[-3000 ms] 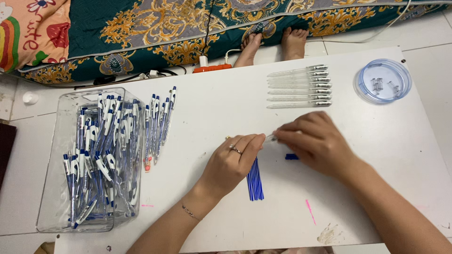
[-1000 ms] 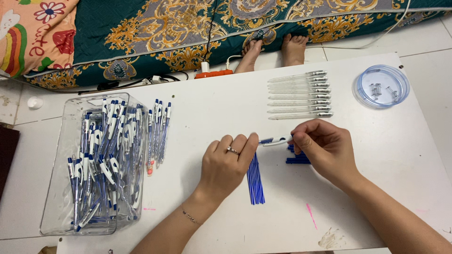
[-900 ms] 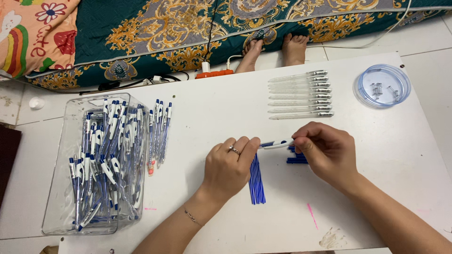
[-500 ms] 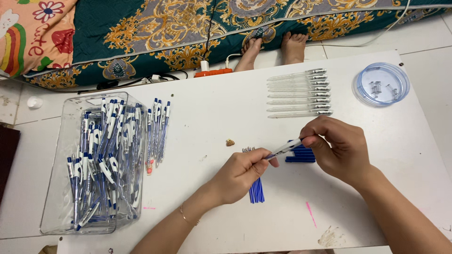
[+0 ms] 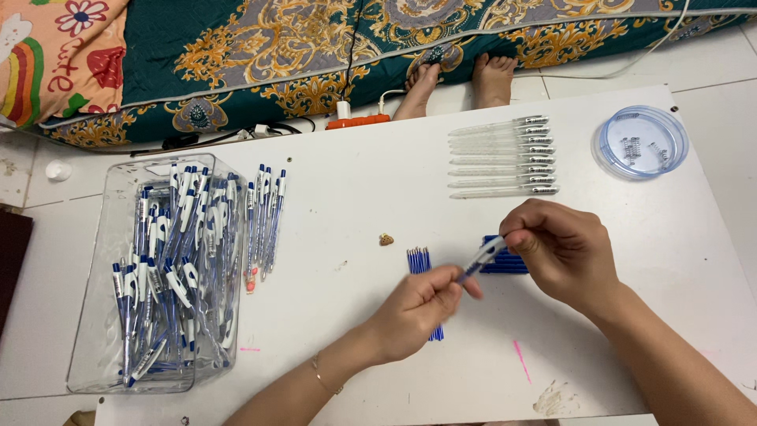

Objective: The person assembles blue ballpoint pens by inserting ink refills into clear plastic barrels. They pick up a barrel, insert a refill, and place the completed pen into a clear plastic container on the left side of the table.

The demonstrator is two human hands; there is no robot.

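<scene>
Blue-and-white plastic pen (image 5: 481, 259) slants between both closed hands, right hand (image 5: 564, 252) pinching its upper end, left hand (image 5: 418, 312) its lower tip.

You have no labels, signs or screens before you; the nearest to packaging is a clear rectangular plastic bin (image 5: 102, 315) of blue-and-white pens at your table's left; a round, clear bluish lid-like dish (image 5: 611, 150) sits far right.

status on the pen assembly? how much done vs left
Done: a clear bin full of finished pens, more in a row beside it. In hand: left hand and right hand share one pen. Left: seven empty barrels, loose refills, springs in the dish.
</scene>
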